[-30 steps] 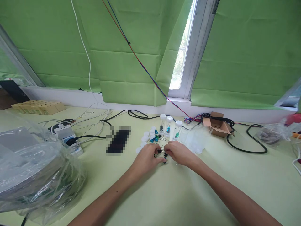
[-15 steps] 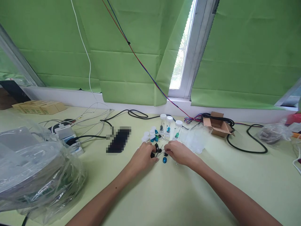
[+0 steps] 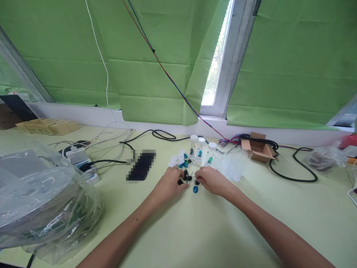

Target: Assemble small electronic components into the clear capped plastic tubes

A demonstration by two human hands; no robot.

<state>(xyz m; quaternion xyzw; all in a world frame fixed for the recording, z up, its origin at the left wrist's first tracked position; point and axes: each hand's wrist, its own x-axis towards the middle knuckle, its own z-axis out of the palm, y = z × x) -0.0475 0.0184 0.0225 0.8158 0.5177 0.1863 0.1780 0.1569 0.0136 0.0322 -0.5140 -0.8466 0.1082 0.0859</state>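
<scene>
My left hand rests at the left of a small pile, thumb and fingers curled around a black-headed piece with a thin metal shank. Across from it, the fingertips of my right hand are pinched together; what they hold is hidden. A metal rod end pokes out below that hand. Between both hands lie several black-headed pieces with metal shanks. One blue piece sits just in front of them. Blue and green pieces lie behind, beside white caps.
Three capped clear tubes with pieces inside stand behind the hands. Clear plastic tubes or bags lie to their right, by an open cardboard box. A blurred black object, a power strip and a bulky plastic bag are leftward.
My left thumb and fingers have shifted slightly, and a shank now shows below the thumb. My right hand keeps nearly the same place.
</scene>
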